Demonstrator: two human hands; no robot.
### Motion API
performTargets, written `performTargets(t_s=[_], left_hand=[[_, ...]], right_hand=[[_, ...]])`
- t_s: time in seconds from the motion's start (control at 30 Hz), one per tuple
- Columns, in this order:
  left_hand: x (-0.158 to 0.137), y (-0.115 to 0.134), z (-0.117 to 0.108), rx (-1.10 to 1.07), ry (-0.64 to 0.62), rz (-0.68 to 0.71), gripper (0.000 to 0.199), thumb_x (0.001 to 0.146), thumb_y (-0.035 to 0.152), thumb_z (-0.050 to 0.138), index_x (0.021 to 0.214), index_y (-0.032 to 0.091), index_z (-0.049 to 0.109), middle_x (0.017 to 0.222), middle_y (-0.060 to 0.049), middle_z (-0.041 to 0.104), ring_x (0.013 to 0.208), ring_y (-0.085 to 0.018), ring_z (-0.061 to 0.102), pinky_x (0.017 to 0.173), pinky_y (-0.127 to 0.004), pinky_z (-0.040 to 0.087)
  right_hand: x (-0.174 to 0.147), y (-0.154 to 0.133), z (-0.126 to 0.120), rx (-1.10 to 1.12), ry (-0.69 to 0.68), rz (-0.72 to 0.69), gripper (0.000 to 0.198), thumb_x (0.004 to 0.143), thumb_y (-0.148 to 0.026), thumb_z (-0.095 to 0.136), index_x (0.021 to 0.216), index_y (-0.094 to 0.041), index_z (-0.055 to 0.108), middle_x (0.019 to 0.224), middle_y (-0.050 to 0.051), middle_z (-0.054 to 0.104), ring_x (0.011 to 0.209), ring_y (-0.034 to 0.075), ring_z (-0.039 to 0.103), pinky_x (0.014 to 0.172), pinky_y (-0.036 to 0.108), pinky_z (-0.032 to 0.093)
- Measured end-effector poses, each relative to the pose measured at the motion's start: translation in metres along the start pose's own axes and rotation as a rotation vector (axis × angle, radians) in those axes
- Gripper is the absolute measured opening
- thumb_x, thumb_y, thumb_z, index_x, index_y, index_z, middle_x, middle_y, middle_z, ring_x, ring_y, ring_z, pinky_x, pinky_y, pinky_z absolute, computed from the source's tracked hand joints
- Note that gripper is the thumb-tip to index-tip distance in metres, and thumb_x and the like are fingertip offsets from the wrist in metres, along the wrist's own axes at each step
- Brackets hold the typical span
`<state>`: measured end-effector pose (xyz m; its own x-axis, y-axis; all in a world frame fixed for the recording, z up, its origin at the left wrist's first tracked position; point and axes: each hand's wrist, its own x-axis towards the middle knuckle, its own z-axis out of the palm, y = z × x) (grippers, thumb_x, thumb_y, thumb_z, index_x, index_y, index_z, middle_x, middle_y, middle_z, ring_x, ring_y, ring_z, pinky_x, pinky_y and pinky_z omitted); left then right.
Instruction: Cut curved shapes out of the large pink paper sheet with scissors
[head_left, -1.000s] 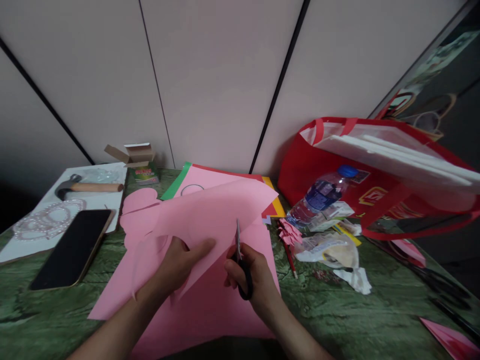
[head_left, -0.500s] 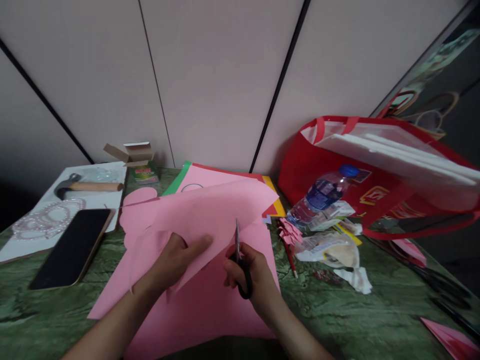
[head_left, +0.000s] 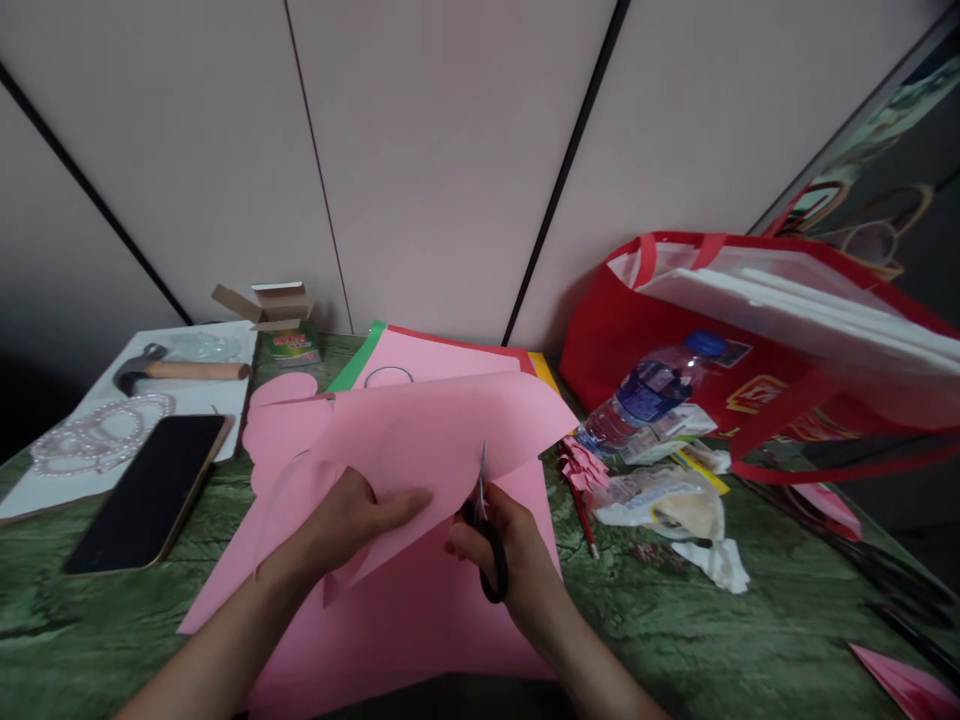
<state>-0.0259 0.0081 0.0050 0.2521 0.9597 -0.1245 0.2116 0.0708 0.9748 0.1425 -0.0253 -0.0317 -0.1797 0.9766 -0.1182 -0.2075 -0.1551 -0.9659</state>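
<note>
Mid-frame, my left hand grips the curled pink sheet, most fingers hidden beneath; right of lower centre, my right hand clasps scissors, whose second blade I can't make out.

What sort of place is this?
Looks like a tabletop used for paper crafts, against a wall; home or workshop, can't tell. Signs: scissors in the right hand, a pink sheet in the left hand, and a pencil on the green table.
</note>
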Motion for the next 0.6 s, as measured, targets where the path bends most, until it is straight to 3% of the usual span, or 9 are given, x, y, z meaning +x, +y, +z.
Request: performTargets(t_s=[0.6], left_hand=[[0.0017, -0.0039, -0.0025, -0.001, -0.012, 0.009, 0.019, 0.071, 0.034, 0.063, 0.079, 0.017, 0.068, 0.082, -0.006, 0.073, 0.079, -0.025, 0.066, 0.065, -0.029, 0.053]], right_hand=[[-0.0003, 0.0015, 0.0021, 0.004, 0.033, 0.007, 0.023, 0.064, -0.03, 0.065, 0.077, -0.018, 0.051, 0.057, -0.005, 0.047, 0.052, 0.011, 0.047, 0.049, 0.023, 0.036]])
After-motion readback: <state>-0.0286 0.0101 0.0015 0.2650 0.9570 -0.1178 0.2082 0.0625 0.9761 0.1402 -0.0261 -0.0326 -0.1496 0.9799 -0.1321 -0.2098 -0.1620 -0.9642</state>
